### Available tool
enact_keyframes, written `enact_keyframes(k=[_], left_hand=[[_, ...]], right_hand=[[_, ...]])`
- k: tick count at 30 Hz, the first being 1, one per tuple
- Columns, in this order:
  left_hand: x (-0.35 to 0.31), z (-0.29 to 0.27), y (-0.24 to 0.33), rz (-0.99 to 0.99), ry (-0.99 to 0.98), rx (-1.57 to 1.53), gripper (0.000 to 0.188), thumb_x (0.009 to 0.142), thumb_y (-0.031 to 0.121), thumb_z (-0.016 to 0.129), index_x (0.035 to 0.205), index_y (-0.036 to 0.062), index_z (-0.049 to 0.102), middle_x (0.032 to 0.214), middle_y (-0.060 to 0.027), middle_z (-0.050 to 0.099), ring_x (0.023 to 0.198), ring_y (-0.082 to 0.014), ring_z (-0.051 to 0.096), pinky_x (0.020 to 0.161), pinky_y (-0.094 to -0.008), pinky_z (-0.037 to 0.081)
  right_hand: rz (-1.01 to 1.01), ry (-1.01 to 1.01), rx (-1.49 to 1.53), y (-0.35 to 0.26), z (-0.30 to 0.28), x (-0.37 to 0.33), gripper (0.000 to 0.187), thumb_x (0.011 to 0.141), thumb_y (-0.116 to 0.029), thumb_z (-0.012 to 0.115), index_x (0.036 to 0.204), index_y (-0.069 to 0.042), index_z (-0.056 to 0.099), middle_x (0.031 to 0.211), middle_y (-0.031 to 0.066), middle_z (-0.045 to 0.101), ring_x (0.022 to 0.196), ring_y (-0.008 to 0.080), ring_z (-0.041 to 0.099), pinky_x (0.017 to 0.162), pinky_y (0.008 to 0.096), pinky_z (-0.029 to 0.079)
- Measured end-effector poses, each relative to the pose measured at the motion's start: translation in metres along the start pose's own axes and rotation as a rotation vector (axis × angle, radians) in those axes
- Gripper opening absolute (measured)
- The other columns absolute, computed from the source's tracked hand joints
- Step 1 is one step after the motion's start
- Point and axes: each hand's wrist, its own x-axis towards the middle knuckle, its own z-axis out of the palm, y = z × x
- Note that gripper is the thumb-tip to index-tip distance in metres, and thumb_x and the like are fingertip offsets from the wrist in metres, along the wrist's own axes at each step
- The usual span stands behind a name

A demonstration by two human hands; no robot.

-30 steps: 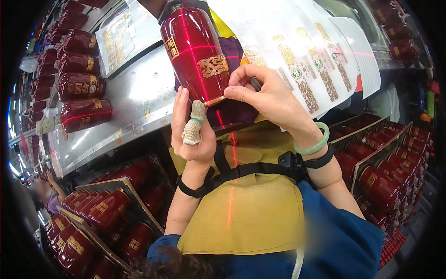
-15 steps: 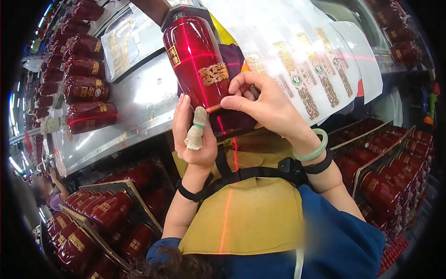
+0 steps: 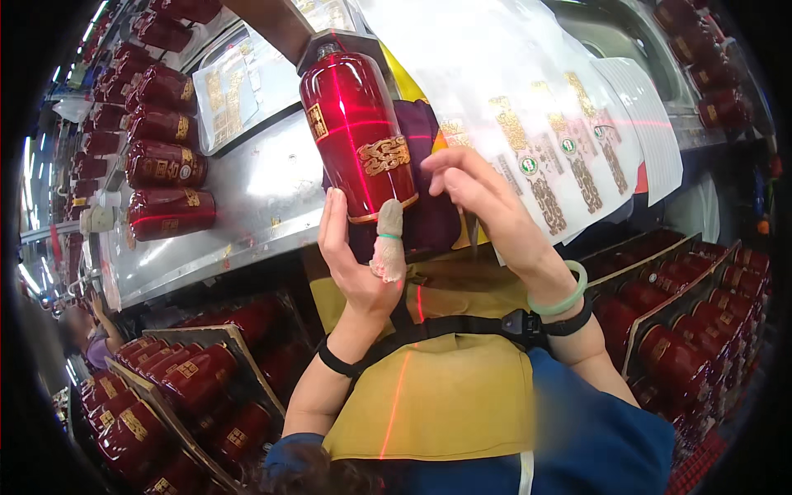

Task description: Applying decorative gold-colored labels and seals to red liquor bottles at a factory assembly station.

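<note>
A glossy dark red bottle [image 3: 351, 124] with gold ornament lies tilted on its side, its neck toward the dark metal stand. My left hand [image 3: 355, 256] grips its base end, fingers along the left side. A knitted finger cover [image 3: 389, 235], tied with a green band, is on the thumb and presses the base rim. On the bottle's right side is a gold scroll-pattern label [image 3: 384, 155]. My right hand [image 3: 487, 202] is just right of the bottle, not touching it, with thumb and forefinger apart. A narrow greyish thing shows below that hand; whether it is held is unclear.
A sheet of gold labels [image 3: 544, 132] lies to the right, beside a stack of white sheets [image 3: 648, 124]. Red bottles [image 3: 169, 213] line the metal table's [image 3: 264, 194] left side. Crates of bottles stand at lower left [image 3: 223, 338] and right [image 3: 652, 305]. A person [image 3: 95, 338] is at far left.
My right hand has come off the bottle's lower right side and moved right, its fingers opening. The bottle and my left hand appear slightly lower and further right, the thumb now further onto the base.
</note>
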Motion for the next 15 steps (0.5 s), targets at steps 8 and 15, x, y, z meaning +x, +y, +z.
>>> enact_keyframes(k=[8,15], left_hand=[[0.01,0.012,0.03,-0.06,-0.027,0.229,0.085,0.085,0.016,0.087,0.149,-0.0082,0.036,0.144,-0.0299,0.043,0.134,-0.0469,0.047,0.114,-0.0491,0.041],[0.032,-0.023,0.009,-0.001,-0.079,0.03,0.067,0.079,-0.009,0.076,0.143,0.0012,0.06,0.153,-0.0227,0.046,0.14,-0.0408,0.049,0.118,-0.0519,0.04]], right_hand=[[-0.138,0.219,-0.024,0.0,-0.008,-0.006,0.021,0.104,-0.007,0.06,0.123,-0.002,0.065,0.102,0.0005,0.064,0.091,0.0063,0.055,0.081,0.0226,0.045],[-0.32,0.213,-0.362,0.003,0.036,-0.003,0.012,0.097,-0.004,0.066,0.108,0.0,0.068,0.094,0.0079,0.068,0.086,0.0169,0.065,0.077,0.0318,0.052]])
